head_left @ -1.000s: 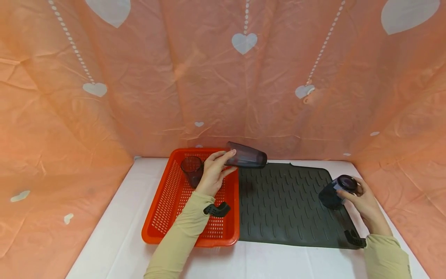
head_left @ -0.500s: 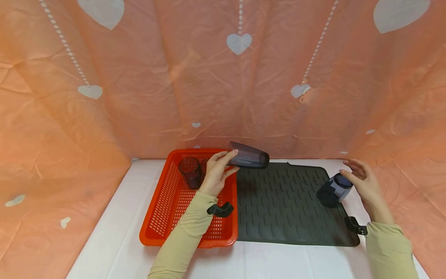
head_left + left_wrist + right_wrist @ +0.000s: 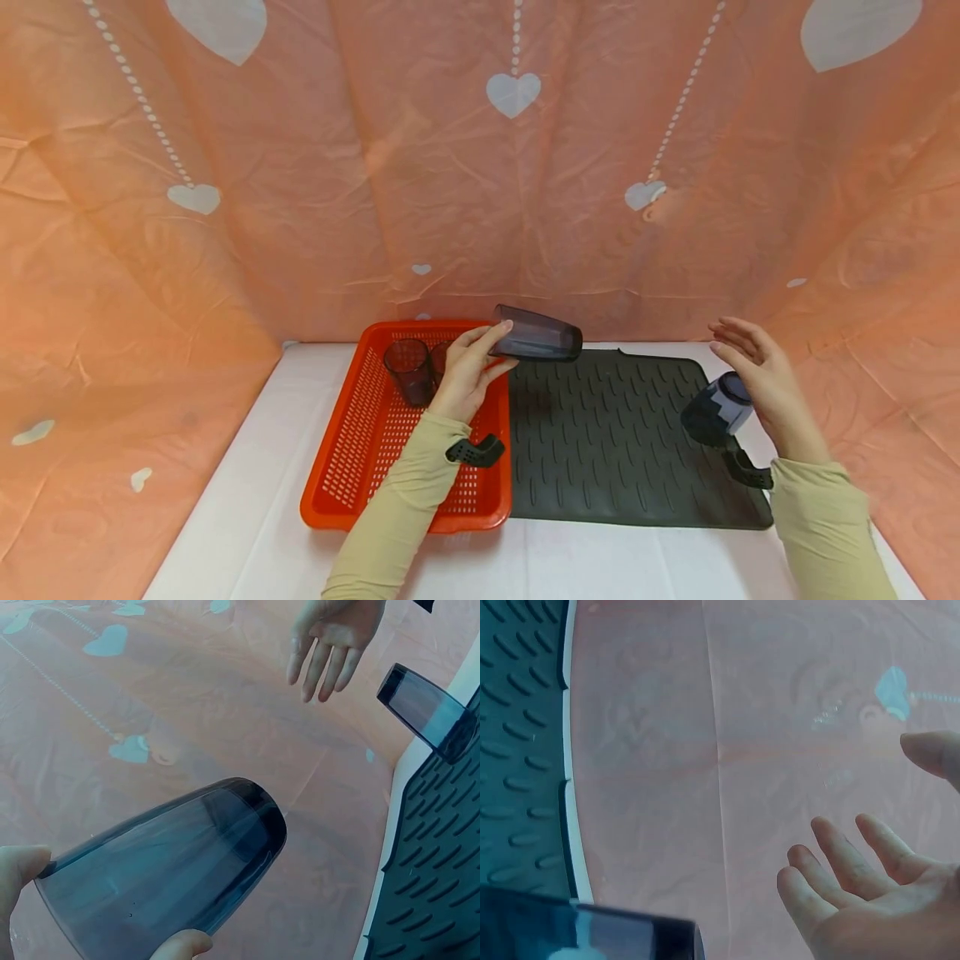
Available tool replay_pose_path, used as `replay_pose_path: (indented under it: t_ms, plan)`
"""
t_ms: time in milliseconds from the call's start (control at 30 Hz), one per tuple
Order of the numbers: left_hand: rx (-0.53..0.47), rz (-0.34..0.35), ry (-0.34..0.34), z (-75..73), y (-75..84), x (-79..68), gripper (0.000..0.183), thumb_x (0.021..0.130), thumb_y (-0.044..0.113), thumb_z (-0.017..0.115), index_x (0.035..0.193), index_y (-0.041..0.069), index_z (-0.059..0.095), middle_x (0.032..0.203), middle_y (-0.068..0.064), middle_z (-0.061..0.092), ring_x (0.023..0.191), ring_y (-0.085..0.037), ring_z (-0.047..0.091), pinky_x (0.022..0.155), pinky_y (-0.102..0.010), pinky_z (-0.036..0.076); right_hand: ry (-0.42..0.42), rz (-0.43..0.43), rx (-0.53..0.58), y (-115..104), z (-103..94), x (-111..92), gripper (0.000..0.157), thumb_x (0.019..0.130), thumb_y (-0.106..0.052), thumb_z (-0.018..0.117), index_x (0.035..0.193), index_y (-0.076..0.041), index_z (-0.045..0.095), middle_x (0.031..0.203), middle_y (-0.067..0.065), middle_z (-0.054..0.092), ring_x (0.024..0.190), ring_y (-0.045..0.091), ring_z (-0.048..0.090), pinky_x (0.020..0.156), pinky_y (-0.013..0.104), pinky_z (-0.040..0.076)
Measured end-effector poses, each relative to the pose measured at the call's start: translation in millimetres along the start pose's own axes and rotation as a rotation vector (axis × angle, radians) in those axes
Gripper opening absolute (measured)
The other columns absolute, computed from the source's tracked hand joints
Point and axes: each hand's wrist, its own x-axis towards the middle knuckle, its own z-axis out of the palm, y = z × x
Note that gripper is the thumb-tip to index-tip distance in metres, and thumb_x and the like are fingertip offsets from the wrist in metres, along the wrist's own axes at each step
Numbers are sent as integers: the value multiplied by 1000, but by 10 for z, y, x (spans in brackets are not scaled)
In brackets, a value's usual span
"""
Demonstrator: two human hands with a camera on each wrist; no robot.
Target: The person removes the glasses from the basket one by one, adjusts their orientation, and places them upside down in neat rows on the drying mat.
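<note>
My left hand [image 3: 467, 375] pinches a dark translucent tumbler [image 3: 538, 336] near its rim, thumb and fingers on either side. The tumbler lies tilted nearly sideways above the gap between basket and mat, its thick base pointing right. My right hand [image 3: 768, 392] is raised at the right with nothing in it, fingers spread and relaxed in the right wrist view. Just below and left of it a second tumbler [image 3: 717, 410] stands upside down on the dark drying mat [image 3: 615, 450], near the right edge. Part of that tumbler [image 3: 622, 934] also shows low in the right wrist view.
An orange-red perforated basket [image 3: 333, 433] stands left of the mat. Inside it are a dark tumbler [image 3: 411, 375] and another [image 3: 439, 357] partly hidden behind my left hand. A white table [image 3: 232, 500] lies beneath, with a peach heart-printed curtain [image 3: 450, 183] close behind.
My right hand has let go of the upside-down tumbler on the mat and moved up and slightly left. My left hand keeps its tumbler almost still.
</note>
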Motion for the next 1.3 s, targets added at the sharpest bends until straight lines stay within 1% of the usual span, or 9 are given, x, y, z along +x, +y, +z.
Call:
replay_pose_path:
  t_ms: [233, 333, 467, 533, 767, 867, 1033, 1200, 1300]
  plan:
    - [-7, 6, -15, 17, -10, -20, 48, 78, 19, 81, 113, 0, 53, 101, -10, 55, 58, -19, 55, 78, -45, 55, -52, 12, -5, 24, 143, 51, 38, 95, -1, 56, 130, -14, 52, 118, -10, 60, 107, -2, 55, 86, 10, 38]
    - [-10, 6, -16, 28, -13, -29, 47, 78, 18, 81, 112, 0, 53, 99, -10, 55, 59, -19, 55, 77, -45, 55, -75, 46, -30, 25, 203, 66, 39, 96, -6, 56, 133, -16, 50, 123, -7, 57, 110, -2, 53, 87, 11, 37]
    - [-14, 3, -18, 51, -15, -43, 43, 77, 19, 81, 107, 2, 56, 98, -9, 55, 62, -19, 54, 78, -45, 55, -102, 74, -67, 22, 288, 82, 44, 98, -13, 56, 140, -13, 44, 132, 1, 51, 117, 3, 49, 90, 12, 36]
    - [-12, 1, -19, 64, -16, -51, 41, 77, 20, 82, 104, 3, 57, 98, -8, 55, 63, -19, 53, 77, -45, 55, -117, 81, -78, 31, 330, 91, 47, 98, -16, 56, 143, -13, 42, 135, 2, 49, 120, 5, 47, 91, 13, 36]
    - [-2, -10, -22, 81, -30, -63, 41, 76, 23, 83, 102, 4, 58, 101, -8, 55, 68, -21, 50, 78, -44, 55, -151, 87, -96, 123, 459, 110, 47, 98, -19, 56, 143, -11, 42, 130, -7, 51, 121, 8, 47, 90, 13, 38]
    - [-5, -11, -20, 73, -45, -57, 41, 76, 23, 82, 102, 4, 58, 101, -9, 55, 66, -21, 47, 78, -45, 55, -163, 86, -91, 166, 514, 111, 46, 98, -19, 56, 142, -11, 42, 130, -4, 52, 122, 10, 46, 91, 13, 38]
    - [-14, -20, -28, 63, -75, -49, 38, 77, 21, 82, 100, 3, 58, 101, -9, 55, 63, -19, 46, 78, -46, 55, -193, 100, -63, 213, 604, 104, 46, 99, -18, 54, 142, -9, 41, 134, 3, 50, 122, 9, 46, 93, 14, 38]
    - [-13, -30, -39, 71, -92, -60, 37, 75, 23, 83, 98, 5, 60, 101, -9, 57, 63, -19, 49, 79, -46, 54, -192, 135, -8, 243, 705, 119, 47, 100, -18, 52, 143, -4, 37, 134, 5, 48, 125, 15, 47, 100, 24, 41]
    - [-9, -31, -37, 77, -102, -64, 37, 75, 23, 83, 97, 6, 60, 101, -9, 57, 61, -18, 48, 79, -46, 54, -199, 164, -12, 251, 756, 120, 50, 101, -21, 50, 145, -4, 33, 138, 12, 43, 129, 22, 44, 101, 29, 40]
